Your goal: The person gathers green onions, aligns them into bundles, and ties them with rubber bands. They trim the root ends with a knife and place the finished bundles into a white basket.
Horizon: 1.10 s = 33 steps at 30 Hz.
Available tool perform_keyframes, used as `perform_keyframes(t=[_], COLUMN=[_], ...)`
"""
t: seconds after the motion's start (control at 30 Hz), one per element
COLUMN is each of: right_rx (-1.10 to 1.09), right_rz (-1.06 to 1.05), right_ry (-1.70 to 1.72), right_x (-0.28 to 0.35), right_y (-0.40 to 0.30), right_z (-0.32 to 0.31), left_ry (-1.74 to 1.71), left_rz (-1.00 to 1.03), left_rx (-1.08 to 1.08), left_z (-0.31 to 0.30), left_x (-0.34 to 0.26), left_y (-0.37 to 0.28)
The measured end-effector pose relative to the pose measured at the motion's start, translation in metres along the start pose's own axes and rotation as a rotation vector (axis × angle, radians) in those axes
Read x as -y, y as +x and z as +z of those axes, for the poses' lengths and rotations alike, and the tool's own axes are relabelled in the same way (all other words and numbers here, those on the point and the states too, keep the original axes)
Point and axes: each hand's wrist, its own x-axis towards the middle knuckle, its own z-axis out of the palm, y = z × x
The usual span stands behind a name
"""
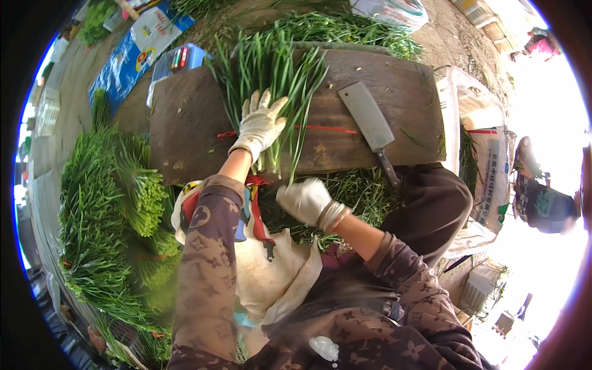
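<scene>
Loose long green stalks with flat leaves, likely garlic chives [263, 69], lie across a dark wooden board [185, 129]. My left hand [261, 122], in a pale glove, rests spread on top of them, fingers apart. Just off the board's near edge is my right hand [307, 201], gloved and blurred, at the lower end of a few stalks; its fingertips look closed on them, though blur hides the exact hold. A red tie strip [323, 128] runs under the stalks. To their right lies a cleaver [367, 115], its handle over the near edge.
Tied green bundles [143, 199] are piled at the left. A blue plastic box [192, 54] stands behind the board's left corner. More loose greens [323, 27] lie beyond the board. On the right stands a white-lined container [481, 101]; a person [545, 199] is farther right.
</scene>
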Motion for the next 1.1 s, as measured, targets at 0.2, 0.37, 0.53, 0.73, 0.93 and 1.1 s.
perform_keyframes(t=[0.2,0.37,0.53,0.73,0.93,1.1], right_rx=[-0.021,0.135,-0.394,-0.851,-0.37,-0.101], right_rz=[0.065,0.81,0.697,0.289,0.458,0.402], right_ry=[0.164,1.294,1.598,0.855,0.651,0.374], right_x=[-0.001,-0.03,-0.006,0.007,-0.035,-0.037], right_y=[-0.032,-0.02,-0.007,-0.018,0.039,0.017], right_z=[0.009,0.028,0.048,-0.036,-0.043,-0.039], left_ry=[0.087,0.059,-0.198,-0.512,-0.601,-0.357], left_rz=[0.009,0.039,-0.011,-0.115,-0.108,0.016], left_rx=[0.028,-0.086,-0.415,-0.676,-0.679,-0.628], left_z=[0.0,-0.038,-0.052,-0.047,-0.032,-0.053], left_x=[0.012,-0.01,0.008,0.083,0.079,0.054], left_y=[0.002,-0.004,-0.025,-0.074,-0.076,-0.089])
